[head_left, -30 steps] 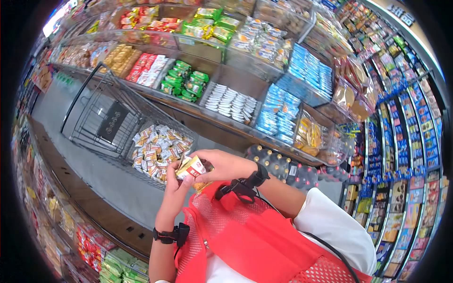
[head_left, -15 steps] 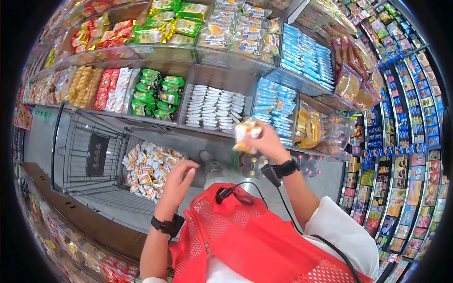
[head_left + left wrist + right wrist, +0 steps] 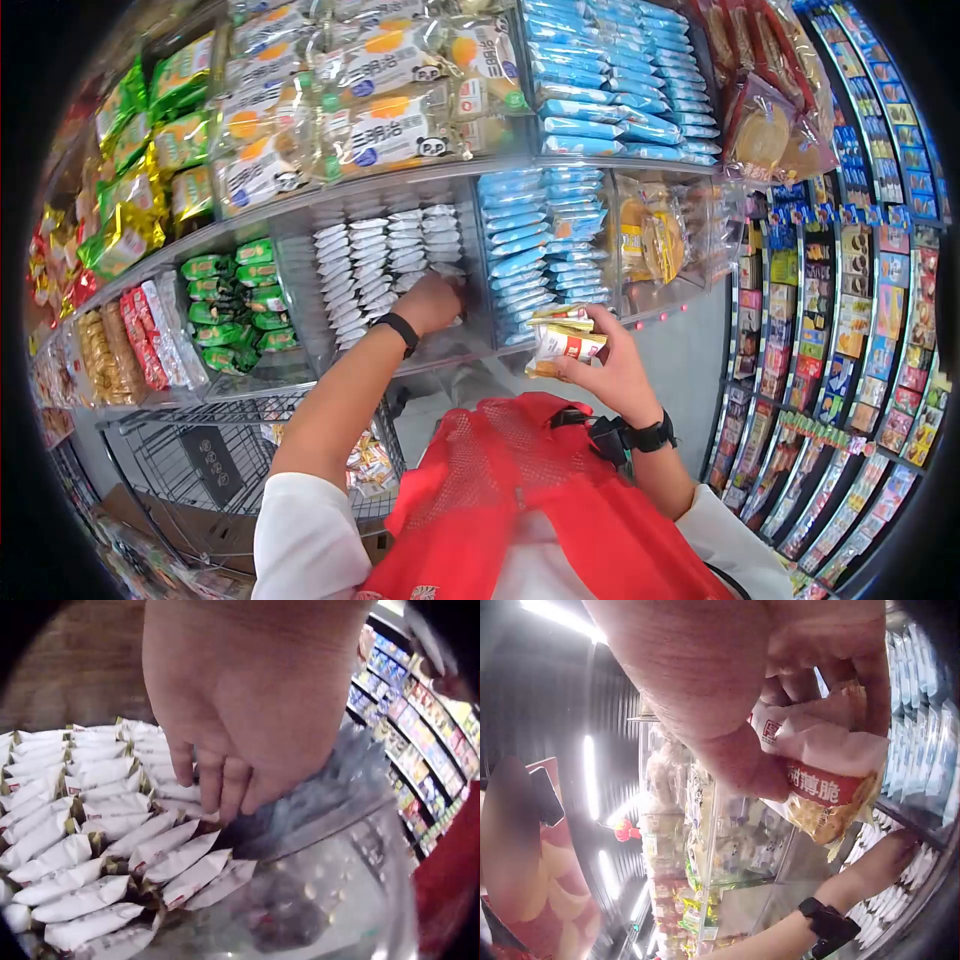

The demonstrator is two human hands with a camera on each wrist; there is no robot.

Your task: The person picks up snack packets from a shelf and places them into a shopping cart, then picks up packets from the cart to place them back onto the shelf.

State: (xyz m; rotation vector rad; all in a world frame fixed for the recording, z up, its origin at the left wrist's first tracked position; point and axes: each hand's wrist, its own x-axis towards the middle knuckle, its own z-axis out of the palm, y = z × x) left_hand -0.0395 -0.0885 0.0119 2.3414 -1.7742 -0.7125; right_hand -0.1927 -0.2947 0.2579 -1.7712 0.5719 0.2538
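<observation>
My left hand (image 3: 430, 303) reaches down into a bin of small white packets (image 3: 362, 263). In the left wrist view the left hand (image 3: 232, 742) points its fingers down, with the tips right at the white packets (image 3: 90, 900) by the bin's near side; its thumb is hidden. Between thumb and fingers, my right hand (image 3: 617, 370) holds biscuit packets (image 3: 568, 347), white and yellow with a red label. The right wrist view shows these biscuit packets (image 3: 829, 776) close up, gripped by the right hand (image 3: 705, 690) over the front of the display.
Blue packets (image 3: 545, 240) fill the bin to the right, green packets (image 3: 240, 305) one to the left. An upper shelf edge (image 3: 400, 175) runs above the bins. Below left stands a shopping cart (image 3: 215, 460) with loose packets in it. Another person (image 3: 517, 847) appears in the right wrist view.
The view has moved closer to the shelves. My left hand went from beside the cart into the white packets' bin. The right hand, still holding the biscuit packets, is now in front of the blue packets.
</observation>
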